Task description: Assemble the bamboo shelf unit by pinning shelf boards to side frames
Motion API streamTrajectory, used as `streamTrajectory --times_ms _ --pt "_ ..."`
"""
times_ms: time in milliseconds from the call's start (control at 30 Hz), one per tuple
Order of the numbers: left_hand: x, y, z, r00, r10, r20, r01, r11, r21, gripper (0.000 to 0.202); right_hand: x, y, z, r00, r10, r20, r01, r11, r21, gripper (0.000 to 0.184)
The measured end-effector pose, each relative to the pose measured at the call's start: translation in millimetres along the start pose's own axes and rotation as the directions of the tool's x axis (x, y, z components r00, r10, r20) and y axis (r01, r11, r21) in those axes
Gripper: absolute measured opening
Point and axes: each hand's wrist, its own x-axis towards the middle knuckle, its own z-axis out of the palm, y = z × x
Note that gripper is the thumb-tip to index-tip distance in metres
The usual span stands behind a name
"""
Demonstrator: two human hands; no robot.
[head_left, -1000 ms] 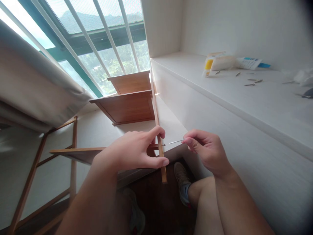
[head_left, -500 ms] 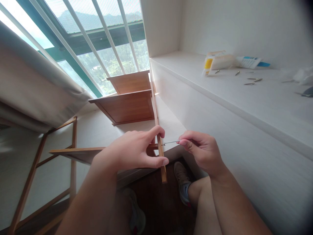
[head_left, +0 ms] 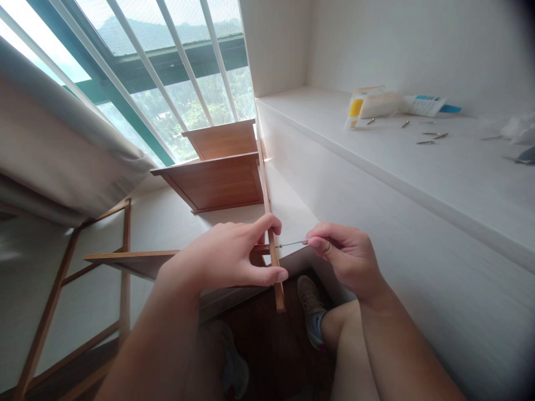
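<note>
Head view, and from where I stand the left hand [head_left: 234, 253] is spread over a wooden post [head_left: 275, 259], forefinger bent across it higher up and thumb pressed along it lower down, so the post is held in a wide, loose clasp. The right hand [head_left: 346, 259] is closed in a firm pinch, thumb against curled fingers, on a thin metal rod [head_left: 295, 243]. That rod points across to the post, its tip at the head of a small screw [head_left: 280, 245] standing out from the post's right side, between the two hands.

A wooden board [head_left: 129, 258] meets the post from the left, part of it hidden under the left wrist. Further up, a bigger brown panel [head_left: 217, 184] and a smaller panel [head_left: 225, 139] sit along the same piece, toward the barred window [head_left: 167, 61]. Over to the left, a wooden frame [head_left: 126, 239] leans by the curtain [head_left: 62, 150].

On the white ledge [head_left: 326, 111] to the right I see a few loose screws [head_left: 432, 137], a blue-capped tube [head_left: 424, 106] and a clear packet [head_left: 382, 104]. Below, a shoe [head_left: 309, 295] rests on the dark floor [head_left: 276, 345].
</note>
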Motion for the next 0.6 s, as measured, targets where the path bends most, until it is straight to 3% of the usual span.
streamTrajectory --times_ms 400,600 --pt "-0.7 0.0 0.3 1.0 0.002 0.003 -0.002 1.0 0.004 0.06 3.2 7.2 -0.9 0.992 -0.117 0.044 0.116 0.993 0.016 0.015" --pt "0.0 0.2 0.7 1.0 0.007 0.0 -0.007 1.0 0.006 0.058 3.0 3.6 -1.5 0.991 -0.111 0.074 0.118 0.988 -0.097 0.019"
